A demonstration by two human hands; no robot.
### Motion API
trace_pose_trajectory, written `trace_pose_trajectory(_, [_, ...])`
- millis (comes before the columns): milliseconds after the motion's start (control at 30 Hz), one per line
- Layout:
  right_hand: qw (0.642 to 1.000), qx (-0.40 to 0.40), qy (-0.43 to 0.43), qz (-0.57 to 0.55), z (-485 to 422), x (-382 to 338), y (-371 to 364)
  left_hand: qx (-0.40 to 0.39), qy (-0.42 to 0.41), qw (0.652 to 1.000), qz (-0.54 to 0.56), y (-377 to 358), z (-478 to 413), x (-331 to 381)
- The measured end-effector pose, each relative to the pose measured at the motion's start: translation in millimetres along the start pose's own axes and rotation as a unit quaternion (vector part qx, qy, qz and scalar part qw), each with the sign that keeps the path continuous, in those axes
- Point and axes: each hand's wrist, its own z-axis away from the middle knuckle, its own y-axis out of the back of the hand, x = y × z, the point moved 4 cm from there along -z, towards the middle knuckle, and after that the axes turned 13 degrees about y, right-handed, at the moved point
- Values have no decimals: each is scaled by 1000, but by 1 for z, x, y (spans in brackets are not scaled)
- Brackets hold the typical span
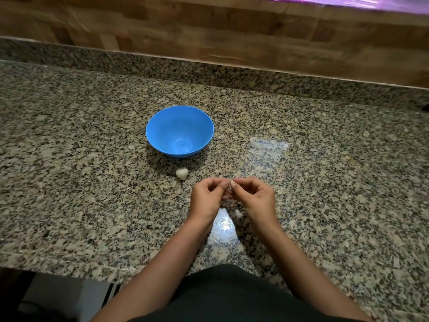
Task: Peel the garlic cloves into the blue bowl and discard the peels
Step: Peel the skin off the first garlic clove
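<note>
Now hands (229, 194) pinching garlic clove (231, 183), blue bowl (179, 131) beyond

left hand (206, 196) — fingers curled, pinching | right hand (253, 196) — fingertips meeting it, pinching

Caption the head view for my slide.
Both hands, left hand and right hand, pinch a garlic clove near the empty blue bowl.

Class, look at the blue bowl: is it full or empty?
Empty. The blue bowl stands upright, its bare blue bottom visible, with no cloves inside.
</note>
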Motion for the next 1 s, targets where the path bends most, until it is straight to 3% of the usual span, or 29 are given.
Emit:
trace_pose_trajectory(200, [999,35,22,6,6,2,-10,48,28,997,60,-4,-2,-4])
trace_pose_trajectory(433, [972,34,-133,-193,1,3,-12,19,29,998,57,0,-3,-2])
trace_pose_trajectory(600, [944,25,-203,-257,0,2,-10,1,23,999,29,-3,-1,0])
trace_pose_trajectory(867, [942,13,-235,-238,-4,2,-7,75,-71,979,-178,-1,2,1])
trace_pose_trajectory(1000, [946,4,-240,-218,-6,3,-5,71,-66,968,-232,-2,0,0])
